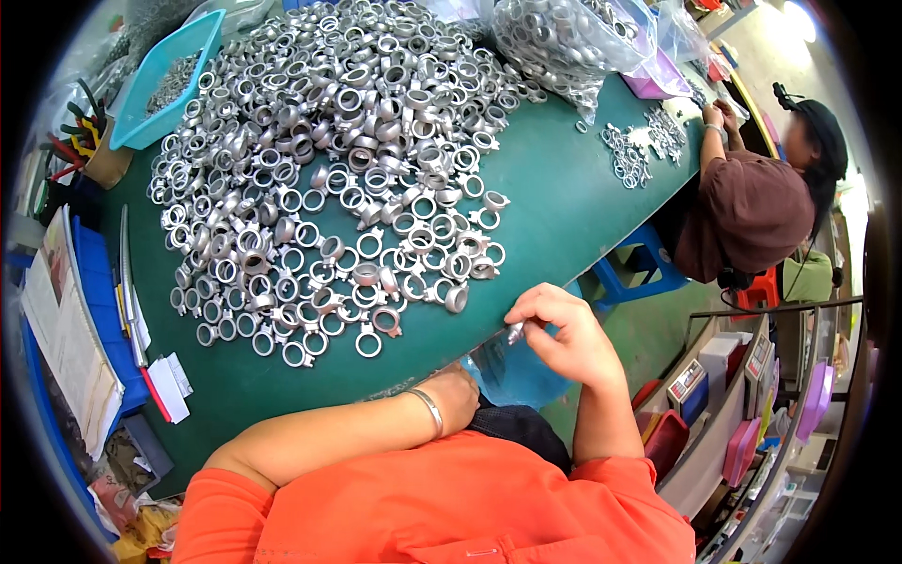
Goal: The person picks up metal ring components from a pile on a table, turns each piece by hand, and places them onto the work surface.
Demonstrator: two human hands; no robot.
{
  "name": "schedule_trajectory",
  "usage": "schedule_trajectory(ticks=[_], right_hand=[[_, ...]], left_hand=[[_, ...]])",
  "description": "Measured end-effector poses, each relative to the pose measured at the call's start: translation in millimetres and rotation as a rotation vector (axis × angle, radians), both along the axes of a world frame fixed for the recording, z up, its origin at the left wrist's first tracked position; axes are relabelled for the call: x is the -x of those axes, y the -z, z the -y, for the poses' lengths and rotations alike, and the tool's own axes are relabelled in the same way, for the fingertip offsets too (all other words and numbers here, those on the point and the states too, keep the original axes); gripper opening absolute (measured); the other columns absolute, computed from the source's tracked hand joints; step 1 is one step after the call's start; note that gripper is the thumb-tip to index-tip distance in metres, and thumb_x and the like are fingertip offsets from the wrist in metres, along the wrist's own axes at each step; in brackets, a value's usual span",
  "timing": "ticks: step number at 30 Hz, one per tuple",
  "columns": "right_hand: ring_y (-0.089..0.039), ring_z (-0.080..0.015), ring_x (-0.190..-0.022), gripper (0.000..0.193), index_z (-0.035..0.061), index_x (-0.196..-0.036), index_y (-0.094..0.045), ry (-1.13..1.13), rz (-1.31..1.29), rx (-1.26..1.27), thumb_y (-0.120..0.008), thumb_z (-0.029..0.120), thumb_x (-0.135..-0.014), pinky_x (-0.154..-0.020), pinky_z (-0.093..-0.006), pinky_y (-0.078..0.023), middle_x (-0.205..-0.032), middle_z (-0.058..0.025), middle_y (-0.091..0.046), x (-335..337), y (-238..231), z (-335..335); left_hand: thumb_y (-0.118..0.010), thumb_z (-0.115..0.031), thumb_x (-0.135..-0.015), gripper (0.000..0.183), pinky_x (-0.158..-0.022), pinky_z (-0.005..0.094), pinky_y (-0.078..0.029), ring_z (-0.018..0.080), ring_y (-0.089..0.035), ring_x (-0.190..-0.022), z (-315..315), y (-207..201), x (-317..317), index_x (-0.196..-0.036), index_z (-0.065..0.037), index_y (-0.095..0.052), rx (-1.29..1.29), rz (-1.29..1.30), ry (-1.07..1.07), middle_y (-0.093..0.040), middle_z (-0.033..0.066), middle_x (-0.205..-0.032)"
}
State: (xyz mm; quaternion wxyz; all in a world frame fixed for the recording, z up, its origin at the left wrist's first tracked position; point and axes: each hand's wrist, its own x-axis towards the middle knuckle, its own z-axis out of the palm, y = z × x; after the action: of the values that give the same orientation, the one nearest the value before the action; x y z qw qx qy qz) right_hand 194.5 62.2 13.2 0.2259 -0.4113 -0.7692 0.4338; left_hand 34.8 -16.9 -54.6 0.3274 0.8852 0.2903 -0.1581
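Note:
My right hand (569,336) is raised just off the table's front edge, thumb and fingers pinched on a small silver metal part (515,332). Most of that part is covered by the fingers. My left hand (455,395) rests at the table edge close to my body, with a bracelet on the wrist; its fingers are turned away and hidden. Below and between the hands hangs a translucent blue plastic bag (526,371). A large heap of silver metal rings with small lugs (366,179) spreads over the green table (423,348) beyond my hands.
A turquoise bin (125,132) holds small parts at the far left, near pliers (80,141). Blue trays and papers (66,310) line the left side. A filled clear bag (554,47) stands at the back. At right, another person (752,211) works beside a blue stool (639,268).

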Motion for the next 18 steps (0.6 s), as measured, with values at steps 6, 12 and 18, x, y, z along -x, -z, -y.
schedule_trajectory(ticks=[6, 12, 18], right_hand=[[-0.050, -0.0266, -0.069, 0.011, 0.0057, -0.070, -0.057, -0.023, 0.228, -0.348, -0.053, -0.001, -0.062, -0.063, -0.0352, -0.043, -0.071, -0.0069, -0.051, 22.0, 0.4, -9.4], [-0.052, -0.0261, -0.072, 0.009, 0.0046, -0.075, -0.057, 0.031, 0.216, -0.364, -0.056, 0.000, -0.067, -0.064, -0.0341, -0.043, -0.074, -0.0082, -0.052, 23.7, -4.1, -21.3], [-0.056, -0.0214, -0.066, 0.012, 0.0018, -0.085, -0.059, 0.208, 0.052, -0.503, -0.062, 0.006, -0.074, -0.059, -0.0300, -0.045, -0.072, -0.0064, -0.056, 39.3, 16.9, -27.9]], left_hand=[[-0.044, -0.030, -0.086, 0.039, -0.095, 0.0390, -0.031, 0.0343, -0.044, -0.107, -0.1, -3.9, 1.0, -0.099, 0.005, -0.056, -0.004, 0.005, -0.042, -0.056, 0.0206, -0.101], [-0.044, -0.029, -0.086, 0.039, -0.096, 0.0402, -0.030, 0.0360, -0.042, -0.111, -1.6, -4.5, -1.0, -0.101, 0.005, -0.056, -0.009, -0.048, 0.029, -0.054, 0.0230, -0.104], [-0.044, -0.030, -0.087, 0.040, -0.098, 0.0405, -0.029, 0.0355, -0.041, -0.112, -4.0, -6.0, -3.6, -0.104, 0.004, -0.055, 0.049, -0.029, -0.024, -0.053, 0.0214, -0.107]])
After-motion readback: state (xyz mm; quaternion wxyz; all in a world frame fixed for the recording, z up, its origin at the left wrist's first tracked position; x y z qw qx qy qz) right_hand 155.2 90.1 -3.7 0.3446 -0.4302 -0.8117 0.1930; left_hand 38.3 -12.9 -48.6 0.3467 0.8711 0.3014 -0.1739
